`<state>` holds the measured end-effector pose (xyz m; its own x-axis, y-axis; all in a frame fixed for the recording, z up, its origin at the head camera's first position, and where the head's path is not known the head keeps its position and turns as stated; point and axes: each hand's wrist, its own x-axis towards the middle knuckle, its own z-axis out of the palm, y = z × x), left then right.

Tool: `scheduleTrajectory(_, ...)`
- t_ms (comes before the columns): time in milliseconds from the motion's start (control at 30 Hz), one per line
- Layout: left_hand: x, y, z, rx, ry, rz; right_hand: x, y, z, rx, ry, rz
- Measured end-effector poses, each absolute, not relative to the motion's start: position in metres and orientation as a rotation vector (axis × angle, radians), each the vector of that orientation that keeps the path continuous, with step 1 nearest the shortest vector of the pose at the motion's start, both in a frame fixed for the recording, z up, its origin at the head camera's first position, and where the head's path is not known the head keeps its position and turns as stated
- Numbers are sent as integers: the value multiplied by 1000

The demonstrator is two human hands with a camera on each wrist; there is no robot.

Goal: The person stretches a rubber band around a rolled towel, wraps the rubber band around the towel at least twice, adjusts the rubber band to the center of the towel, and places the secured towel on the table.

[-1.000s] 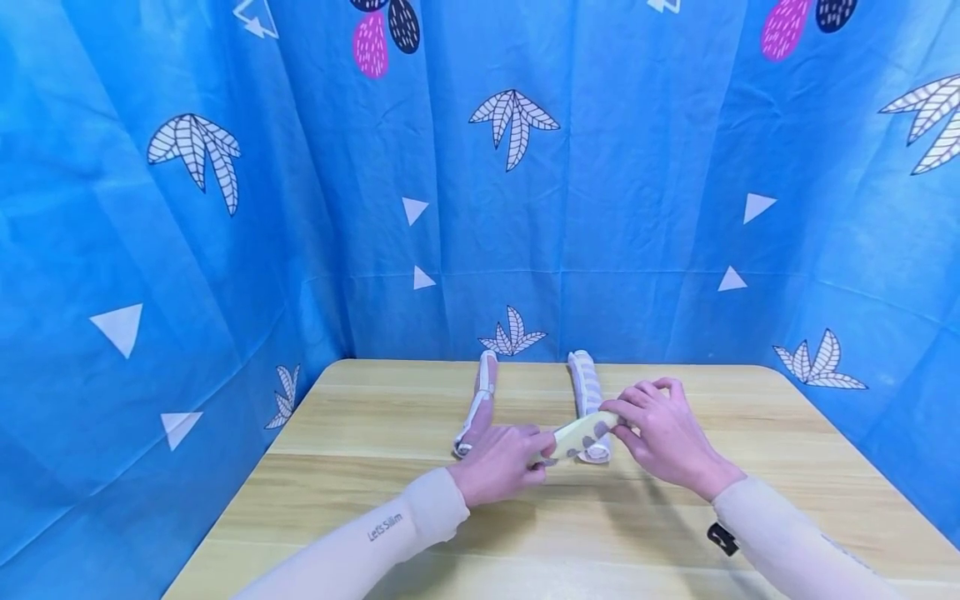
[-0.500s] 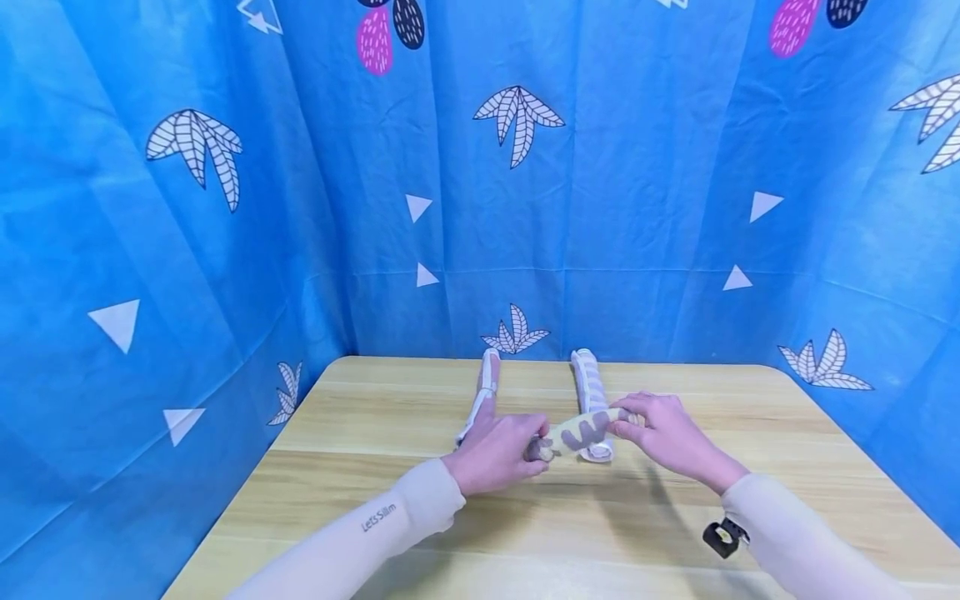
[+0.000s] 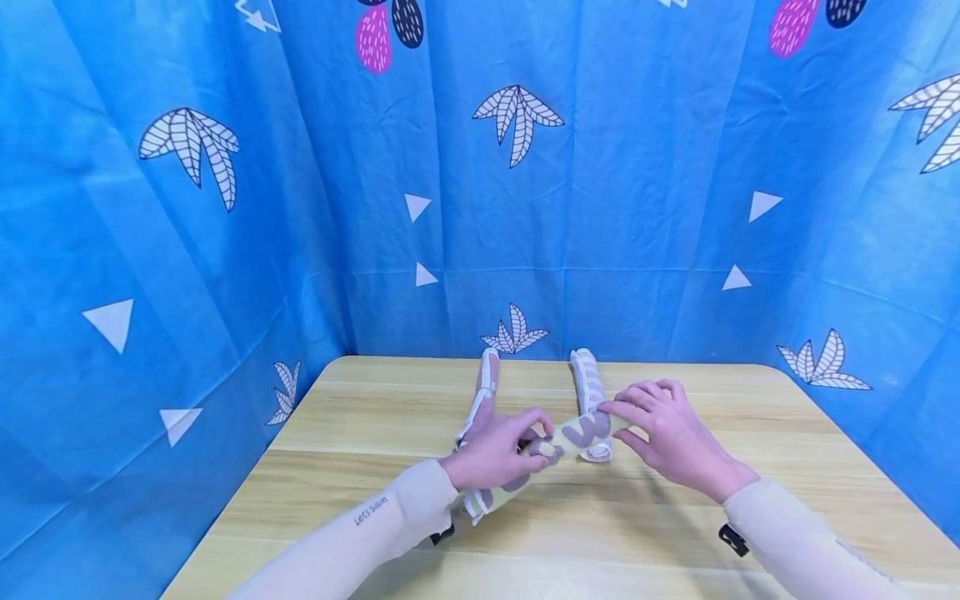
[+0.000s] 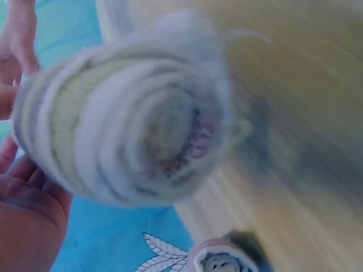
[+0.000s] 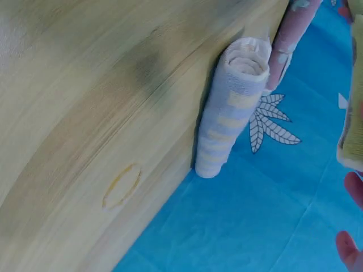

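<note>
A rolled-up towel [image 3: 581,432], yellow with grey-purple patches, is held aslant above the table between both hands. My left hand [image 3: 491,452] grips it around the middle, and its left end shows below that hand. At its other end, my right hand [image 3: 671,432] holds it between thumb and forefinger, the other fingers raised. In the left wrist view the spiral end of the rolled towel [image 4: 164,127] is large and blurred. Only part of the rolled towel [image 5: 353,85] shows at the edge of the right wrist view, near the fingertips [image 5: 347,248].
Behind the hands, a pink rolled towel [image 3: 483,400] and a striped rolled towel [image 3: 587,383] lie on the wooden table [image 3: 390,400], pointing toward the back edge. A blue patterned curtain [image 3: 637,208] encloses the back and sides.
The yellow towel has turned in the hands, and its left end has come into view under my left hand. The right hand's fingers have lifted and spread. Both other rolls stay put.
</note>
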<state>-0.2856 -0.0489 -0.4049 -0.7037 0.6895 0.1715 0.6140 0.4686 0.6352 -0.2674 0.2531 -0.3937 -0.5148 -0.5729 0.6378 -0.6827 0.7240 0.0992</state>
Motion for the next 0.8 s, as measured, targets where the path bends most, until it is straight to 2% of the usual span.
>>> scheduleTrajectory(200, -282, -48, -405, 1493, 2731, 805, -270, 252, -392, 934, -2213, 199)
scheduleTrajectory(333, -282, -46, -403, 1596, 2807, 701, -271, 251, -389, 926, -2194, 190)
scheduleTrajectory(600, -284, -42, -406, 1560, 2848, 647, -270, 250, -385, 922, -2209, 187)
scheduleTrajectory(800, -284, -42, -411, 1422, 2835, 742, -269, 248, -386, 874, -2307, 294)
